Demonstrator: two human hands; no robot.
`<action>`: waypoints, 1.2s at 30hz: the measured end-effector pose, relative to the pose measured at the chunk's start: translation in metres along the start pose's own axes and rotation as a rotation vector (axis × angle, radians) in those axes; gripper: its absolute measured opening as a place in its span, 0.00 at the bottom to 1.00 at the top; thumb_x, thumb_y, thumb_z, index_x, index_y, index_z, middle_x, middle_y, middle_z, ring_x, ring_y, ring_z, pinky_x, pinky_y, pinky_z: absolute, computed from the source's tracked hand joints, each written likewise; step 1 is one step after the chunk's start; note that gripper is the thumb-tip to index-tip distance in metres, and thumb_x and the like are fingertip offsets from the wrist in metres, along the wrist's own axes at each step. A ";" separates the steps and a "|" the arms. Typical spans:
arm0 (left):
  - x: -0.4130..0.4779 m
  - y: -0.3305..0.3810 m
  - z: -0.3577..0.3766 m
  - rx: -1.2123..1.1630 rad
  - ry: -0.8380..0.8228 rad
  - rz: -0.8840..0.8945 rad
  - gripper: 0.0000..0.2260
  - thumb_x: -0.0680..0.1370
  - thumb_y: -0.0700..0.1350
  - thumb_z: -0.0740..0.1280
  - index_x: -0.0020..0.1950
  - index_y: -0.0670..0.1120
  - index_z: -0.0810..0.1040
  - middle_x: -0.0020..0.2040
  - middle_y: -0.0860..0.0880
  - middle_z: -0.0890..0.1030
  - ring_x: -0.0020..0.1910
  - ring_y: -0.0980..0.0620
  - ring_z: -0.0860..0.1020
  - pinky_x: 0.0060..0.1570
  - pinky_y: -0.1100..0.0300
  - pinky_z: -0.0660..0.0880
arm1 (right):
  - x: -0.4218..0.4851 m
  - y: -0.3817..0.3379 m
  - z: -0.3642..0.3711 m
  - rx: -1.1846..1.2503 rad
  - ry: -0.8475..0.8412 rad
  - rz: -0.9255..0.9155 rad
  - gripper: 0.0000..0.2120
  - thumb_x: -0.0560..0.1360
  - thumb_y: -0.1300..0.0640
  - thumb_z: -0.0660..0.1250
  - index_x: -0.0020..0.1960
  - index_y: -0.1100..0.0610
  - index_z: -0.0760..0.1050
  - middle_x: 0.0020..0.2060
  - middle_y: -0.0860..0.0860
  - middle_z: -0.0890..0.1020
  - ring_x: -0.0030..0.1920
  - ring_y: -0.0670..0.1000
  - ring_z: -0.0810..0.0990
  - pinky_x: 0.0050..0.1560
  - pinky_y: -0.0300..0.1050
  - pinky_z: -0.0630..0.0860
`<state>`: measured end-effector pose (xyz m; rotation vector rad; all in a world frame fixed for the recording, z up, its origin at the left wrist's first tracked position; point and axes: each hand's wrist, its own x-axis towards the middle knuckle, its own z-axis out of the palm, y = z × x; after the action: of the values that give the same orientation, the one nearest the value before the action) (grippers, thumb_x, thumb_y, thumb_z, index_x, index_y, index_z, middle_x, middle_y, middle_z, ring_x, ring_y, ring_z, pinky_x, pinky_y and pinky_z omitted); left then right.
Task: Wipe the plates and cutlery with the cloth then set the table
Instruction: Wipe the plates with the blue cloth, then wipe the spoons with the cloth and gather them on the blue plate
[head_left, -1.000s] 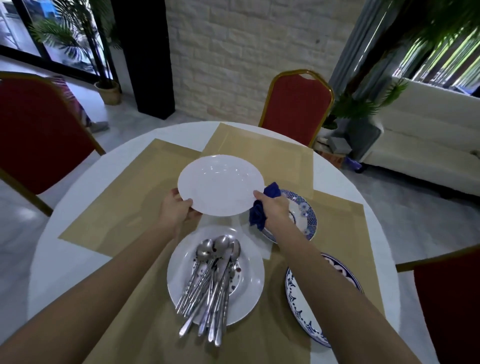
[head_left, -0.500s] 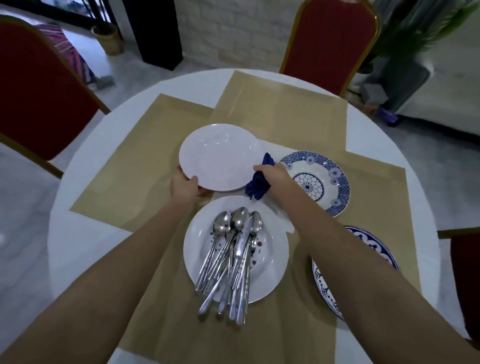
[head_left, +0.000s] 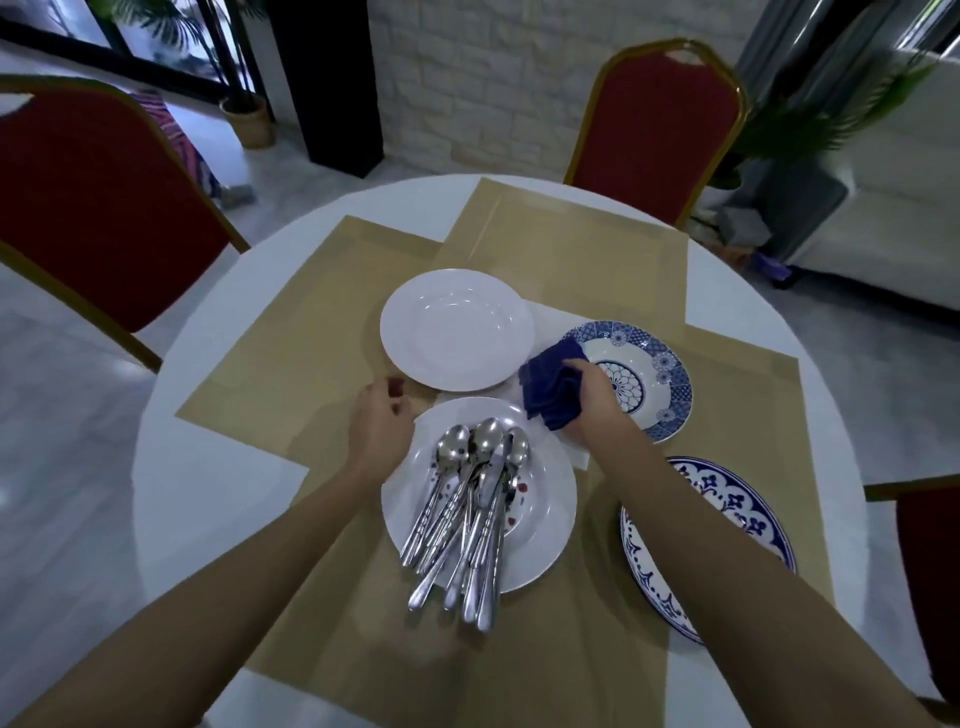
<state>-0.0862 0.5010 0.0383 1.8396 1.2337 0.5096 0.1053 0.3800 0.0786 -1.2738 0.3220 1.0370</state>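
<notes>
Cutlery: I see the bundle of spoons and other pieces lying in the near white plate. Its long axis runs from far to near, the spoon bowls point away from me, and the handles stick out over the near rim.
Far white plate: the far white plate lies flat on the tan placemats, just beyond the near one, with nothing in it.
Right hand: my right hand grips the bunched dark blue cloth, above the left edge of the blue patterned plate.
Left hand: my left hand holds nothing and its fingers are loosely curled, at the left rim of the near plate. I cannot tell if it touches.
Second patterned plate: the second patterned plate is at the near right of the round white table, partly hidden by my right forearm.
</notes>
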 end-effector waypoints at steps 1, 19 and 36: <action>-0.012 -0.004 0.000 0.044 -0.029 0.011 0.10 0.81 0.43 0.59 0.60 0.43 0.74 0.55 0.46 0.79 0.49 0.49 0.77 0.48 0.56 0.72 | -0.005 0.004 -0.004 0.088 -0.042 0.032 0.16 0.76 0.52 0.64 0.59 0.61 0.76 0.50 0.57 0.83 0.47 0.56 0.82 0.44 0.46 0.79; -0.098 -0.004 -0.008 0.421 -0.229 0.004 0.10 0.81 0.46 0.57 0.47 0.43 0.74 0.42 0.46 0.78 0.39 0.48 0.74 0.38 0.59 0.67 | -0.091 0.059 -0.040 0.295 -0.368 0.158 0.26 0.79 0.40 0.56 0.60 0.62 0.75 0.50 0.63 0.83 0.48 0.63 0.81 0.37 0.44 0.80; -0.146 0.071 -0.006 -0.211 -0.316 0.194 0.11 0.83 0.45 0.55 0.46 0.50 0.75 0.37 0.52 0.79 0.34 0.60 0.76 0.35 0.68 0.69 | -0.104 0.054 -0.047 -1.257 0.214 -1.246 0.14 0.78 0.53 0.64 0.63 0.51 0.77 0.62 0.55 0.70 0.56 0.54 0.76 0.53 0.46 0.77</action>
<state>-0.1149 0.3613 0.1164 1.7847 0.7664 0.4168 0.0230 0.2876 0.1035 -2.1859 -1.0561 -0.1286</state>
